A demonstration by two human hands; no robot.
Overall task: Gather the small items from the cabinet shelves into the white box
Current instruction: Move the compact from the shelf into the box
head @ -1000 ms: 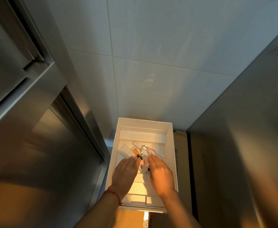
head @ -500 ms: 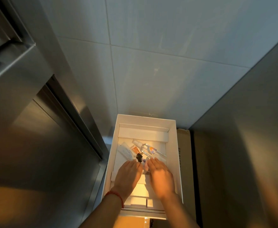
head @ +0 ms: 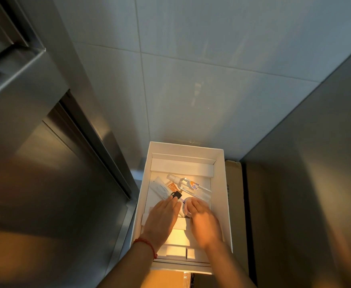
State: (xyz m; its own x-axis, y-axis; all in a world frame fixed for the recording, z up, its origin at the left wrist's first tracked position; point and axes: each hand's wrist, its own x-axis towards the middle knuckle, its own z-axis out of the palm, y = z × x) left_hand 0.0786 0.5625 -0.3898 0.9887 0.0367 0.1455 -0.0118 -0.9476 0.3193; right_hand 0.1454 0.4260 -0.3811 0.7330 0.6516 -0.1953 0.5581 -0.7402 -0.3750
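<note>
The white box (head: 220, 183) sits low in the middle of the view, on cardboard. In its far half lie a white tube (head: 161, 188), a clear spray bottle (head: 190, 185), a small black item (head: 176, 195) and a round purple-rimmed item (head: 185, 207). My left hand (head: 162, 219) lies flat inside the box with its fingers straight and its fingertips at the black item. My right hand (head: 204, 219) is beside it, slightly blurred, with its fingertips against the round item. Neither hand grips anything that I can see. Both hands hide the white inserts below them.
Brushed steel cabinet doors (head: 45, 163) fill the left side and a steel panel (head: 316, 163) rises on the right. A grey tiled wall (head: 191, 80) stands behind the box. A brown cardboard carton (head: 236, 204) lies against the box's right side.
Both hands have drawn back toward the near end of the box, which uncovers the round item between them. The tube and the bottle have stayed where they were.
</note>
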